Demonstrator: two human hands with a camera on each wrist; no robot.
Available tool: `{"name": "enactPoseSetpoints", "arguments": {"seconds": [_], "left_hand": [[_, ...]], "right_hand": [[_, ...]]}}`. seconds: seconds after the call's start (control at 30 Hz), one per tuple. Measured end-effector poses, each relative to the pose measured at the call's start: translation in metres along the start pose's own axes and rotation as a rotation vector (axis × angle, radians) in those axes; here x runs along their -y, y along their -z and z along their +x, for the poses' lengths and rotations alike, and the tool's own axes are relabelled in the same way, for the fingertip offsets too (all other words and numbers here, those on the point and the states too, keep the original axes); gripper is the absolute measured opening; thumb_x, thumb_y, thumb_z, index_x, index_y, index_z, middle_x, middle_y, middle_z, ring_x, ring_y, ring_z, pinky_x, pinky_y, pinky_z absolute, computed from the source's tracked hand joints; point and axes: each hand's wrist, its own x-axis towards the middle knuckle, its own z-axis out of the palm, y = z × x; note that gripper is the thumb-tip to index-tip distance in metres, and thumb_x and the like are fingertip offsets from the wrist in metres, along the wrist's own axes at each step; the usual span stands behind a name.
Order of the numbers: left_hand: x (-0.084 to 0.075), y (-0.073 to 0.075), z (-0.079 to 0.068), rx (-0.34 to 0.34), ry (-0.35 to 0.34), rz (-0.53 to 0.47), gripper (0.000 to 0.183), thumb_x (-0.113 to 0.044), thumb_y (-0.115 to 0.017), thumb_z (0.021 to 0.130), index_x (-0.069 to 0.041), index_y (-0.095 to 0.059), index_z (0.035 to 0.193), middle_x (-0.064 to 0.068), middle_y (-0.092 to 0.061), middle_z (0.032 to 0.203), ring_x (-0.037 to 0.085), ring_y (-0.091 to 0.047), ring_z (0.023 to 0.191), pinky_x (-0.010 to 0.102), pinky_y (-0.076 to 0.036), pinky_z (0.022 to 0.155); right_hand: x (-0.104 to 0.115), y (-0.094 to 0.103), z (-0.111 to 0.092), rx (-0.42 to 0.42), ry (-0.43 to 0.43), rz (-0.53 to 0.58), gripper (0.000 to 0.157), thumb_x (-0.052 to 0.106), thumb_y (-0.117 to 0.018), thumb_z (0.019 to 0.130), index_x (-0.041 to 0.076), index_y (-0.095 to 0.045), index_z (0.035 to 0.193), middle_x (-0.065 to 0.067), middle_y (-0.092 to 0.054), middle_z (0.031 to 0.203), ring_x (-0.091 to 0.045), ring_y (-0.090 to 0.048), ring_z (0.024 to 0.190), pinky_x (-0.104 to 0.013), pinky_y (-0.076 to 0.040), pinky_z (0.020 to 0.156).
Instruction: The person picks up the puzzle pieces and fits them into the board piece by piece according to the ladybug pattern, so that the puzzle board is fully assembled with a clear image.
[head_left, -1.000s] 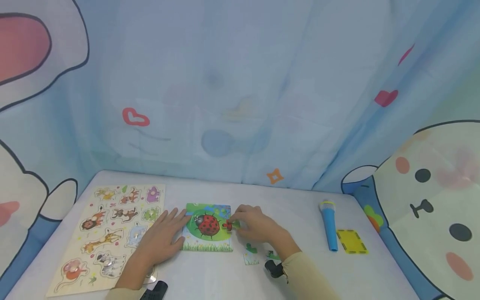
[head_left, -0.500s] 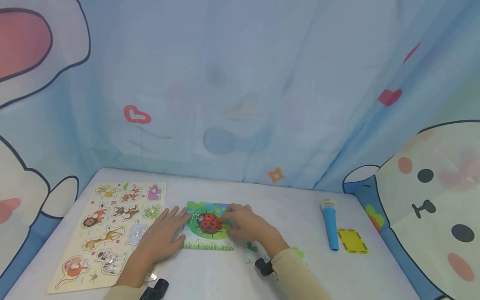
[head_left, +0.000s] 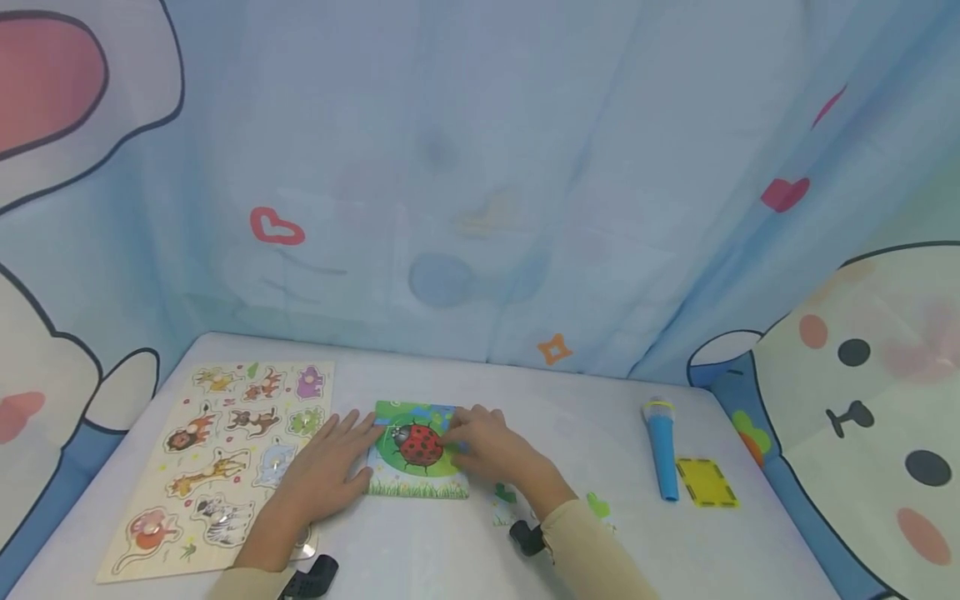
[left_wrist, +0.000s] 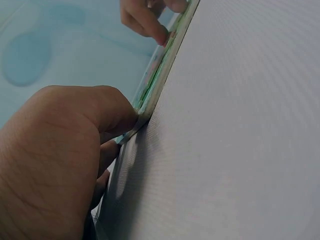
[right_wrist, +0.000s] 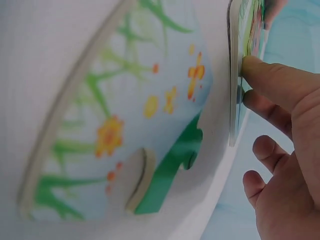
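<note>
A square ladybug jigsaw puzzle (head_left: 405, 487) lies on the white table in the head view. My left hand (head_left: 326, 462) rests along its left side with fingers spread. In the left wrist view its thumb (left_wrist: 117, 107) lies against the board's edge. My right hand (head_left: 491, 446) works at the puzzle's right side, thumb and forefinger down on a puzzle piece at the ladybug's right end, mostly hidden under them. Close in the right wrist view lies a loose corner piece (right_wrist: 175, 100) with grass, small flowers and a green tab.
Another loose piece (head_left: 597, 505) with a green part shows beyond the right forearm. At left lies a wooden animal peg puzzle (head_left: 180, 492), partly under the left arm. A blue toy microphone (head_left: 662, 454) and a yellow square frame (head_left: 707, 482) lie at right. A curtain (head_left: 480, 183) hangs behind.
My right hand has moved left onto the puzzle, bringing the red and green piece to the ladybug's right end. The left hand has stayed on the board's left side.
</note>
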Motion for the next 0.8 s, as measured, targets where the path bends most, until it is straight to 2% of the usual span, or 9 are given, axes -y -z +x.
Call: {"name": "enactPoseSetpoints", "arguments": {"seconds": [0.17,0.33,0.43,0.6,0.8], "left_hand": [[0.0,0.0,0.0,-0.002,0.002,-0.011,0.058,-0.024,-0.062,0.088,-0.008,-0.05,0.143,0.011,-0.041,0.151,0.035,-0.031,0.141,0.049,-0.017,0.119],[0.001,-0.001,0.001,-0.002,0.0,-0.008,0.058,-0.024,-0.062,0.088,-0.008,-0.05,0.143,0.011,-0.041,0.151,0.035,-0.03,0.141,0.049,-0.017,0.119],[0.001,-0.002,0.001,-0.004,-0.006,-0.003,0.058,-0.025,-0.062,0.088,-0.008,-0.05,0.143,0.011,-0.041,0.151,0.035,-0.031,0.141,0.049,-0.017,0.119],[0.001,-0.001,0.001,-0.008,-0.008,0.004,0.058,-0.025,-0.062,0.088,-0.008,-0.051,0.142,0.01,-0.041,0.151,0.034,-0.032,0.141,0.049,-0.018,0.118],[0.001,0.0,0.0,-0.009,-0.009,0.002,0.057,-0.024,-0.062,0.088,-0.008,-0.051,0.142,0.011,-0.042,0.15,0.035,-0.032,0.141,0.05,-0.019,0.118]], "right_hand": [[-0.001,0.0,-0.002,0.006,0.005,-0.04,0.03,0.024,-0.068,0.091,0.027,-0.071,0.121,0.01,-0.058,0.113,-0.011,-0.043,0.087,-0.03,-0.03,0.07],[-0.004,-0.001,-0.009,-0.014,0.004,-0.024,0.029,0.025,-0.066,0.093,0.027,-0.07,0.122,0.008,-0.061,0.121,-0.015,-0.049,0.101,-0.034,-0.036,0.076],[-0.008,-0.001,-0.017,-0.039,-0.005,-0.013,0.027,0.025,-0.065,0.093,0.025,-0.07,0.119,0.006,-0.062,0.123,-0.018,-0.051,0.106,-0.037,-0.039,0.078],[-0.014,0.003,-0.033,-0.07,-0.017,0.006,0.025,0.021,-0.068,0.091,0.023,-0.071,0.115,0.005,-0.064,0.118,-0.02,-0.051,0.104,-0.038,-0.038,0.078],[-0.018,0.006,-0.054,-0.041,-0.086,0.037,0.028,0.023,-0.071,0.088,0.023,-0.071,0.116,0.004,-0.063,0.117,-0.021,-0.05,0.105,-0.042,-0.037,0.081]]}}
